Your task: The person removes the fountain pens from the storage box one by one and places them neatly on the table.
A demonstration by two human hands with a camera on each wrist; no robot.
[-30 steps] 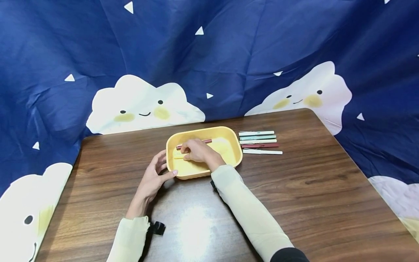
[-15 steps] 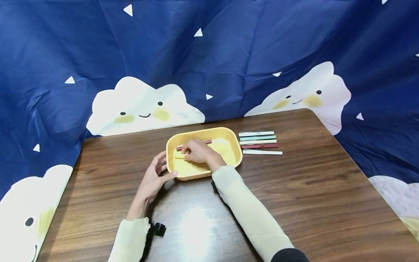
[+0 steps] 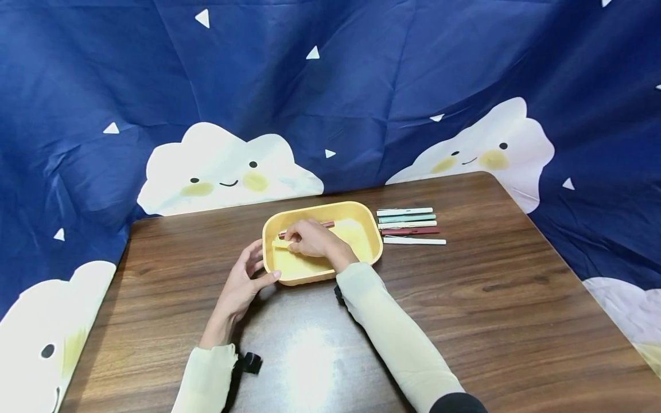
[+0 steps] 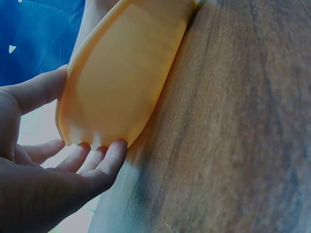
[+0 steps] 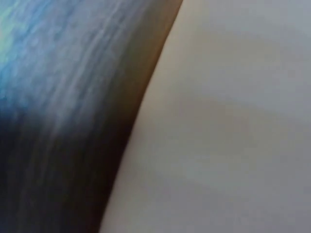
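Note:
A yellow plastic bin (image 3: 304, 276) with rounded corners sits on the wooden table. My left hand (image 3: 242, 284) grips its left end, thumb on the near rim; the left wrist view has the fingertips (image 4: 114, 149) against the end wall. Inside the bin, my right hand (image 3: 313, 238) pinches a yellow pen (image 3: 281, 244) between thumb and fingers, with part of the pen hidden by the hand. A dark red pen (image 3: 327, 224) lies behind that hand on the bin's floor. Blurred pale and dark surfaces fill the right wrist view, with no fingers showing.
Right of the bin, several pens lie side by side: white (image 3: 405, 211), green (image 3: 406, 218), pale yellow (image 3: 408, 223), dark red (image 3: 413, 230) and another white pen (image 3: 415, 241). A blue cloud-print curtain (image 3: 351, 86) hangs behind the table (image 3: 465, 310).
The yellow pen has shifted slightly in my right fingers, and its left end sits at a slightly different angle. My left hand stays on the bin.

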